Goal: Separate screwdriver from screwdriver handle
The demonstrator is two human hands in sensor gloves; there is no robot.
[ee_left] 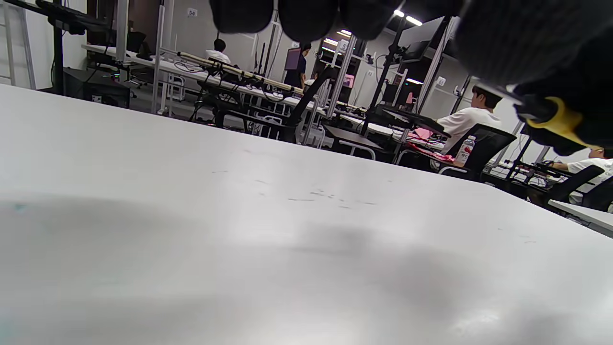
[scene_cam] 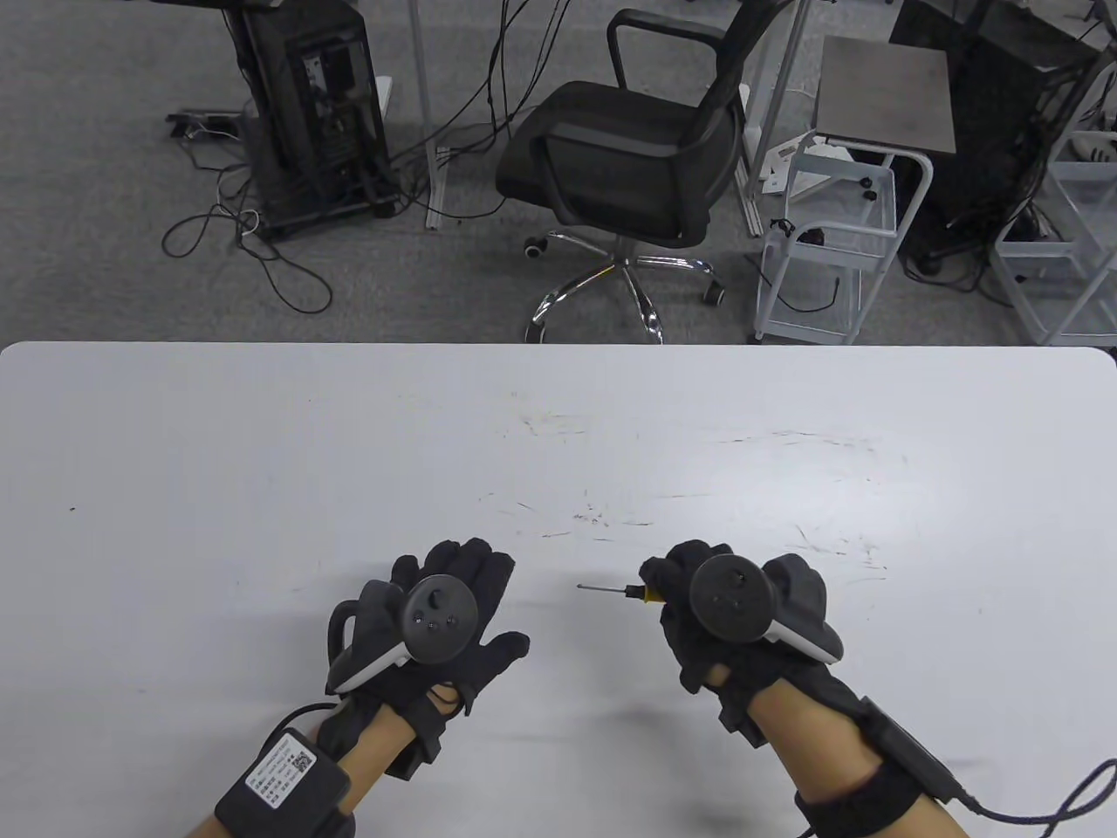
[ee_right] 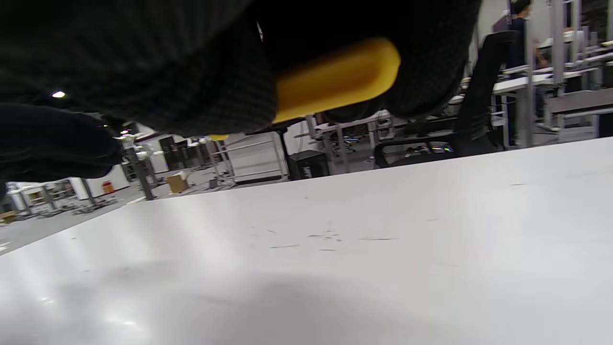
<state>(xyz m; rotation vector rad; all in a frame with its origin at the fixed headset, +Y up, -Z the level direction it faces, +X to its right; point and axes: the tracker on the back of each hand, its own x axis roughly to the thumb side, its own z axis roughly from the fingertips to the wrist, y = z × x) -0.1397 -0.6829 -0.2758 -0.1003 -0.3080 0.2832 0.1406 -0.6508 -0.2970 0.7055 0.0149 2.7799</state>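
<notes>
Right hand [scene_cam: 733,611] grip clamped on yellow screwdriver handle [scene_cam: 650,594], shaft [scene_cam: 602,588] pointing left; left hand [scene_cam: 436,615] fingers spread, empty, above surface [scene_cam: 262,454].

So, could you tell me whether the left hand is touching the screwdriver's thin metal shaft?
Apart: table view shows bare table between left hand and shaft.

Both hands sit near the counter's [scene_cam: 174,419] near edge. The left hand [scene_cam: 436,611] lies left of centre, the right hand [scene_cam: 724,611] right of centre. The screwdriver handle [scene_cam: 647,594] is in the right hand, and its shaft [scene_cam: 600,588] points left into the gap between the hands. Behind the counter's far edge stand a chair [scene_cam: 611,166], a computer tower [scene_cam: 314,113] to the left and a cart [scene_cam: 829,253] to the right.
</notes>
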